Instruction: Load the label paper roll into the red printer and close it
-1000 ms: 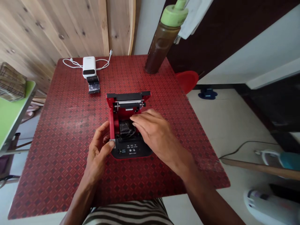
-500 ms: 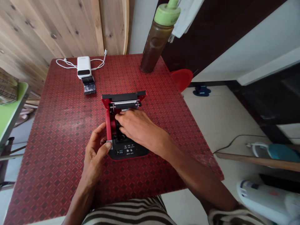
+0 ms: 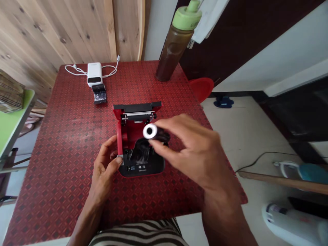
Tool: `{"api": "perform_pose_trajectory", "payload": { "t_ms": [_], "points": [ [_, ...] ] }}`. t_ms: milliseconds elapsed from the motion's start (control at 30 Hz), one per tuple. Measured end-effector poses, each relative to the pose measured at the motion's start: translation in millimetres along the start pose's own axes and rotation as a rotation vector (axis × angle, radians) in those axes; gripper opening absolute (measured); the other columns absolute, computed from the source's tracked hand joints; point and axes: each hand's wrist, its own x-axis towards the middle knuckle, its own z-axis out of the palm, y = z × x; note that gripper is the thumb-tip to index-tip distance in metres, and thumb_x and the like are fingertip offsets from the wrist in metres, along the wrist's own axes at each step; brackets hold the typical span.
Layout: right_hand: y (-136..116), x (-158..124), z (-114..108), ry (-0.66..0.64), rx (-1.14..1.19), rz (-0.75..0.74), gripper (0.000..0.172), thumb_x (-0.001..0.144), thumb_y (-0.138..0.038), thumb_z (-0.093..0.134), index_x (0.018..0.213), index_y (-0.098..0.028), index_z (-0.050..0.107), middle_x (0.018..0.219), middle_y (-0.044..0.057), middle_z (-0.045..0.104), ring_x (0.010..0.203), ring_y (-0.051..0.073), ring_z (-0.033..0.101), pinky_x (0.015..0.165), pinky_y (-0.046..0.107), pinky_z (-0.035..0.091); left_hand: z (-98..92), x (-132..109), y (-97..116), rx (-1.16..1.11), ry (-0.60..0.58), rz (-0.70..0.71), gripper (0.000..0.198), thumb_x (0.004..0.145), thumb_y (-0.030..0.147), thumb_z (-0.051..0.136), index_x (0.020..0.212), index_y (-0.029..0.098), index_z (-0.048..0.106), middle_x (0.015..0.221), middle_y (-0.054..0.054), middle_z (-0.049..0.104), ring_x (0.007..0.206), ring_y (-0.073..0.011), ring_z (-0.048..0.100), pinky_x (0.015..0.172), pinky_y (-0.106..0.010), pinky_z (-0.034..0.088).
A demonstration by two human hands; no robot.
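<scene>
A small red and black label printer (image 3: 144, 169) sits on the table with its lid (image 3: 138, 107) tipped up and back. My left hand (image 3: 106, 164) grips its left side, thumb on the grey front corner and fingers behind the red wall. Above the compartment, my right hand (image 3: 194, 150) pinches a roll of black film (image 3: 162, 135) by its ends, and the roll's white core faces left. A loose black length of film (image 3: 140, 150) hangs from the roll down over the printer. The far end of the roll is hidden by my fingers.
On the red patterned table (image 3: 77, 147), a white power bank (image 3: 94, 72) with a white cable lies at the back left. A curled black strip (image 3: 99, 94) is beside it. A brown bottle with a green cap (image 3: 174, 51) stands at the back edge, near a red stool (image 3: 202, 88).
My right hand has come up out of the printer's compartment, lifting the black film roll towards the right. My left hand stays on the printer's side. The view has shifted slightly.
</scene>
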Motion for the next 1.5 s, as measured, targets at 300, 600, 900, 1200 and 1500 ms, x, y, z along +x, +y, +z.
{"api": "perform_pose_trajectory", "payload": {
  "t_ms": [300, 600, 900, 1200, 1500],
  "points": [
    [105, -13, 61, 0.435, 0.354, 0.655, 0.029, 0.088, -0.044, 0.074, 0.101, -0.026, 0.057, 0.094, 0.003, 0.075, 0.078, 0.019, 0.071, 0.072, 0.036, 0.058, -3.4, 1, -7, -0.011, 0.019, 0.01, 0.053, 0.096, 0.039, 0.076, 0.148, 0.034, 0.069, 0.154, -0.005, 0.068, 0.129, -0.0296, 0.069, 0.109, -0.043, 0.055],
    [92, -22, 76, -0.117, 0.527, 0.499, 0.023, 0.086, -0.039, 0.081, 0.097, -0.024, 0.068, 0.093, 0.002, 0.082, 0.082, 0.02, 0.076, 0.075, 0.032, 0.058, 1.0, 1, -2, 0.014, 0.032, 0.022, 0.051, 0.095, 0.041, 0.077, 0.145, 0.034, 0.071, 0.154, -0.005, 0.069, 0.129, -0.0305, 0.07, 0.108, -0.043, 0.056],
    [95, -37, 53, -0.198, 0.574, 0.485, 0.03, 0.095, -0.02, 0.069, 0.125, -0.023, 0.073, 0.115, 0.006, 0.083, 0.101, 0.02, 0.08, 0.091, 0.039, 0.063, 2.6, 0, -1, 0.012, 0.048, 0.006, 0.052, 0.094, 0.041, 0.078, 0.145, 0.033, 0.072, 0.154, -0.005, 0.068, 0.128, -0.0292, 0.07, 0.105, -0.04, 0.056],
    [74, -78, 57, -0.174, 0.581, 0.493, 0.032, 0.091, -0.022, 0.074, 0.122, -0.026, 0.079, 0.11, 0.003, 0.084, 0.09, 0.02, 0.078, 0.082, 0.036, 0.063, 4.3, 0, -1, -0.022, 0.064, 0.01, 0.049, 0.093, 0.039, 0.08, 0.142, 0.034, 0.074, 0.153, -0.003, 0.069, 0.131, -0.0274, 0.069, 0.107, -0.037, 0.055],
    [56, -77, 11, -0.048, 0.453, 0.491, 0.027, 0.098, -0.028, 0.073, 0.125, -0.028, 0.073, 0.12, 0.003, 0.08, 0.109, 0.025, 0.076, 0.099, 0.044, 0.058, -0.6, 0, -6, -0.012, 0.021, -0.02, 0.057, 0.094, 0.041, 0.078, 0.15, 0.032, 0.066, 0.155, -0.007, 0.068, 0.127, -0.03, 0.071, 0.11, -0.045, 0.055]
  ]
}}
